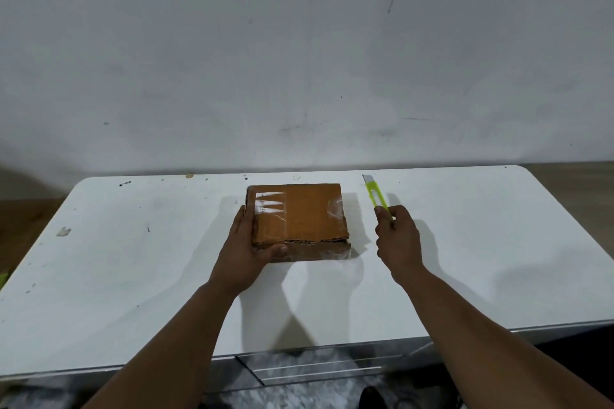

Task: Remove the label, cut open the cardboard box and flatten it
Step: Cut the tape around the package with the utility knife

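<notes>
Both hands are out over the table [133, 276] now, and each has its own job. My left hand [247, 251] clamps the near left corner of the cardboard box [305, 216], fingers along the left side and thumb curled across the front edge, so it can't skate about on the slick white top once a blade meets it. That box lies flat toward the far middle of the table, sealed, with clear tape [335, 209] wrapped over the right end and front. My right hand [397, 237] grips the handle of the yellow-green utility knife [375, 196] just beside the box's right side, apart from it, with the blade [366, 179] out and aimed away from me at the wall, a safe carry before any cut. Smallest of all, the white label [270, 201] sits under glossy tape on the top's far left corner, just beyond my left fingers. It isn't off yet, so I reckon that comes first.
</notes>
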`<state>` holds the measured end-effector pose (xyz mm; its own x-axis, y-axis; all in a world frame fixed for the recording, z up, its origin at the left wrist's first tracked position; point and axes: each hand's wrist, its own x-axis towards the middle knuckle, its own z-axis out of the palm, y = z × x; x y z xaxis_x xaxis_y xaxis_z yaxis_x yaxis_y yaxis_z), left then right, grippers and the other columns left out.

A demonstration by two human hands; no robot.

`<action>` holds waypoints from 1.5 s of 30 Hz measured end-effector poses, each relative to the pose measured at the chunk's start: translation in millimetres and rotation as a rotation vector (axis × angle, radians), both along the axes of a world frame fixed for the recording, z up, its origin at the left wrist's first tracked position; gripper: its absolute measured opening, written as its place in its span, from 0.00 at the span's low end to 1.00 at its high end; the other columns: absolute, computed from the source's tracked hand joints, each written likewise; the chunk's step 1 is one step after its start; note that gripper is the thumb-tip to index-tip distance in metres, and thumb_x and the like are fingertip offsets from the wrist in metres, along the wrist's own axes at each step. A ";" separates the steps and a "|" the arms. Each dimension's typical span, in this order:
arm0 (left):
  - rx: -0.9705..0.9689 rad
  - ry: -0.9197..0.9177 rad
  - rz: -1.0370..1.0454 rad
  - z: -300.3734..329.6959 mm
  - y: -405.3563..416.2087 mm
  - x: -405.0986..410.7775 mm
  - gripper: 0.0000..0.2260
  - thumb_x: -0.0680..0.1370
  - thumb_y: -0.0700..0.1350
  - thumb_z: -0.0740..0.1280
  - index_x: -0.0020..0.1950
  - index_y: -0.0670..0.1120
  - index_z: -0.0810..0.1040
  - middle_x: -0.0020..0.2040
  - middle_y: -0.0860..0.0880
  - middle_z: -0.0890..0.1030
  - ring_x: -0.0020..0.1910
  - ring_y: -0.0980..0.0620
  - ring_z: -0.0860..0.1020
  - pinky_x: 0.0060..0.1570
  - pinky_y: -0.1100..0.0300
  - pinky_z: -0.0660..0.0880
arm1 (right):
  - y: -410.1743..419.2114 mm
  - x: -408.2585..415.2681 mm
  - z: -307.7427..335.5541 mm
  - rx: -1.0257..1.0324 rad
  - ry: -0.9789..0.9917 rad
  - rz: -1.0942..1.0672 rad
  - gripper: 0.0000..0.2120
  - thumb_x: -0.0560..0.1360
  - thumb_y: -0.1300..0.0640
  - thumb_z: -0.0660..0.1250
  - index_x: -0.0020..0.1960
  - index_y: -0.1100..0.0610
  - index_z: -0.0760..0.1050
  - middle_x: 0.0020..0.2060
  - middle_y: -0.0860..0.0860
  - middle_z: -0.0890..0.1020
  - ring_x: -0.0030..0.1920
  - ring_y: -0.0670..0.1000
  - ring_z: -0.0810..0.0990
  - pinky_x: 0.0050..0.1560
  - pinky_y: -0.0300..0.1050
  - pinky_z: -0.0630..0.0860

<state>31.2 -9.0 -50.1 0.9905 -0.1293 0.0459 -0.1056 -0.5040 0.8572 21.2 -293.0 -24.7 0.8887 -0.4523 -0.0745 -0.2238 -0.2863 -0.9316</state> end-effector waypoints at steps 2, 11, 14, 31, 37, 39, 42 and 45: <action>-0.002 0.000 0.008 -0.1 0.1 -0.3 0.52 0.66 0.67 0.75 0.80 0.67 0.44 0.75 0.57 0.65 0.73 0.52 0.68 0.69 0.45 0.72 | 1.3 -2.3 4.3 -0.005 0.012 0.009 0.15 0.78 0.41 0.61 0.41 0.51 0.69 0.29 0.50 0.71 0.27 0.50 0.65 0.32 0.46 0.66; 0.032 -0.025 0.052 -5.4 -3.4 -3.7 0.52 0.67 0.65 0.76 0.80 0.66 0.43 0.77 0.57 0.62 0.74 0.55 0.66 0.69 0.49 0.71 | 6.1 -1.3 18.9 -0.039 0.178 0.166 0.09 0.81 0.56 0.57 0.57 0.52 0.73 0.38 0.56 0.79 0.29 0.51 0.72 0.26 0.42 0.73; 0.058 -0.040 0.062 -5.4 -3.9 -4.1 0.52 0.68 0.66 0.75 0.81 0.64 0.43 0.78 0.56 0.61 0.74 0.55 0.65 0.69 0.50 0.71 | 7.5 1.9 23.5 -0.118 0.178 0.193 0.10 0.81 0.56 0.57 0.58 0.49 0.74 0.39 0.58 0.82 0.29 0.52 0.73 0.26 0.43 0.71; 0.045 -0.035 0.073 -7.9 -3.9 -2.3 0.51 0.69 0.64 0.76 0.81 0.64 0.45 0.76 0.58 0.63 0.72 0.55 0.68 0.67 0.50 0.73 | 14.1 4.1 28.7 -0.274 0.161 0.225 0.12 0.81 0.56 0.57 0.57 0.58 0.77 0.41 0.61 0.82 0.33 0.56 0.74 0.34 0.53 0.77; 0.038 -0.026 0.067 -9.0 -2.4 -2.1 0.51 0.68 0.66 0.75 0.80 0.66 0.44 0.78 0.58 0.61 0.74 0.55 0.67 0.69 0.47 0.71 | 16.1 3.1 30.8 -0.277 0.158 0.228 0.11 0.81 0.56 0.57 0.56 0.57 0.77 0.39 0.60 0.82 0.33 0.55 0.74 0.36 0.51 0.76; 0.038 -0.023 0.069 -8.9 -2.7 -2.0 0.51 0.68 0.65 0.75 0.81 0.64 0.45 0.78 0.58 0.61 0.74 0.55 0.66 0.69 0.48 0.71 | 17.4 2.8 32.5 -0.250 0.166 0.234 0.11 0.80 0.56 0.57 0.54 0.57 0.77 0.38 0.60 0.80 0.32 0.55 0.72 0.32 0.48 0.74; 0.024 -0.029 0.069 -7.3 -3.7 -2.6 0.50 0.68 0.65 0.76 0.81 0.63 0.47 0.76 0.60 0.63 0.72 0.57 0.67 0.68 0.51 0.71 | 18.5 2.3 35.2 -0.221 0.191 0.246 0.10 0.80 0.57 0.56 0.49 0.57 0.76 0.34 0.57 0.76 0.28 0.55 0.70 0.27 0.43 0.71; 0.002 -0.032 0.072 -5.0 -4.7 -3.4 0.52 0.68 0.63 0.77 0.81 0.65 0.46 0.75 0.60 0.64 0.71 0.58 0.67 0.66 0.54 0.71 | 20.9 0.2 38.1 -0.213 0.206 0.257 0.10 0.78 0.58 0.56 0.39 0.56 0.71 0.31 0.54 0.72 0.27 0.54 0.67 0.27 0.43 0.67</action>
<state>27.7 -13.6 -55.1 0.9953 -0.0581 0.0774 -0.0963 -0.5132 0.8529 21.4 -272.1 13.4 0.9513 -0.2416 -0.1914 -0.2956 -0.5396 -0.7883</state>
